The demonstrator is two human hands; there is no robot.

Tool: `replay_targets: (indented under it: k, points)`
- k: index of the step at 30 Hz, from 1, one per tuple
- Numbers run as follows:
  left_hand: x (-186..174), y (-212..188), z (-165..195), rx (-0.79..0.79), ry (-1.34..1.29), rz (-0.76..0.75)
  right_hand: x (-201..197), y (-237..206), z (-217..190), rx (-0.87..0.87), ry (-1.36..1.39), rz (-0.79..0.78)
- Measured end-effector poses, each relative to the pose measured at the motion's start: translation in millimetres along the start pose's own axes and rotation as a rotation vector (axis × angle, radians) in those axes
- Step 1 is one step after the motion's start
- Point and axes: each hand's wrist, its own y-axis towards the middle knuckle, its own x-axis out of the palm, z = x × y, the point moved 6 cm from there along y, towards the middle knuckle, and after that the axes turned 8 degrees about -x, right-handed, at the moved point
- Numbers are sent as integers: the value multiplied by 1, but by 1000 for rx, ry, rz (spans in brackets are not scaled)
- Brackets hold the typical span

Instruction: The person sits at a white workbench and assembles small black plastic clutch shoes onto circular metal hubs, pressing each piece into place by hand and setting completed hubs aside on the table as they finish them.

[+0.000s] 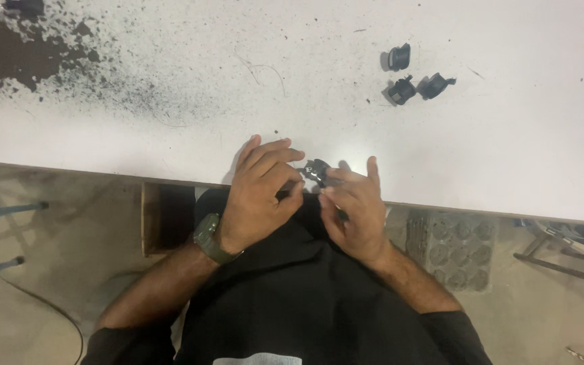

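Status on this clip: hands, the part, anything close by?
Left hand and right hand both pinch a small black part at the white table edge. Three similar black parts lie apart, farther up. Nothing between.

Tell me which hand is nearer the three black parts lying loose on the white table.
Right. The right hand is below and slightly left of the three black parts; the left hand is farther left.

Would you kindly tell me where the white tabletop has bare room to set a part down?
Bare: the white tabletop between the black paint stain and three small black plastic parts. Crowded: the front edge, where both hands hold a small black part.
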Motion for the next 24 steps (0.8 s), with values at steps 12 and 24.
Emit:
replay_targets:
  k: [12,24]
  points:
    - [-1,31,14,-16,1,-104,-16,22,26,143,-223,-177]
    - [5,31,36,213,205,-89,-26,21,31,166,-202,-176]
